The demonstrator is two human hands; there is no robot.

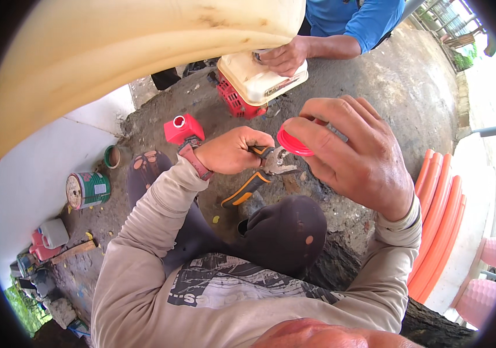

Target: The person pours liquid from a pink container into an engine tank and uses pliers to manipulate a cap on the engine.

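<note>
My left hand (229, 152) is closed on one handle of a pair of pliers (248, 188) with black and orange grips. The other handle swings free below, so the pliers stand spread. Their metal jaws are close to a red plastic cap (293, 142), round and rimmed; whether they touch it I cannot tell. My right hand (359, 158) pinches that cap between thumb and fingers. Beyond my left wrist, a red plastic bottle (184, 130) with an uncovered white-rimmed mouth stands on the ground.
Across from me a person's hand (285, 57) rests on the cream tank of a red engine (236, 97). A large cream plastic body (143, 52) overhangs at upper left. A green paint can (89, 190) lies left, orange pipes (438, 223) right. My knee (285, 232) is below the pliers.
</note>
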